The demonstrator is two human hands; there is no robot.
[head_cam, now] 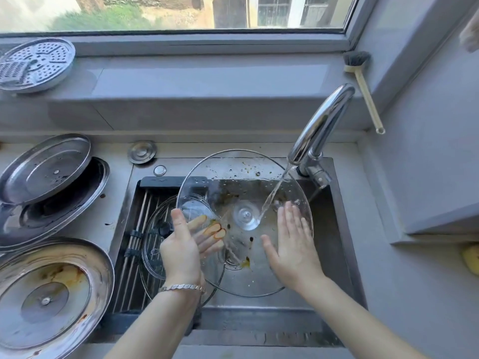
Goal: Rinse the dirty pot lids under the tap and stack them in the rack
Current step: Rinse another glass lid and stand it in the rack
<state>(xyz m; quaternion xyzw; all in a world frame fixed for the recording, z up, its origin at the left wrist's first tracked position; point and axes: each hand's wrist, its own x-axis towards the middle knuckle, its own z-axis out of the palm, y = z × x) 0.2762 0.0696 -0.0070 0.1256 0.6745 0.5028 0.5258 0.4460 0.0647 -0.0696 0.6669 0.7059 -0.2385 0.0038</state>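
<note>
A large clear glass lid (233, 172), inner side up and spotted with brown residue, is held tilted over the sink (334, 244). My left hand (181, 250) grips its left rim, thumb on top and fingers showing through the glass underneath. My right hand (293, 244) lies flat with straight fingers on the lid's inner surface, right where the stream lands. Water runs from the chrome tap (318, 136) onto the lid near its knob. A second glass lid (153, 244) lies on the roll-up rack (134, 229) over the sink's left part.
On the counter to the left are a greasy steel lid (49, 294) in front and two more steel lids (44, 172) stacked behind. A perforated steamer plate (33, 63) sits on the windowsill. A dish brush (363, 86) leans in the right corner. A yellow sponge (470, 257) is at the right edge.
</note>
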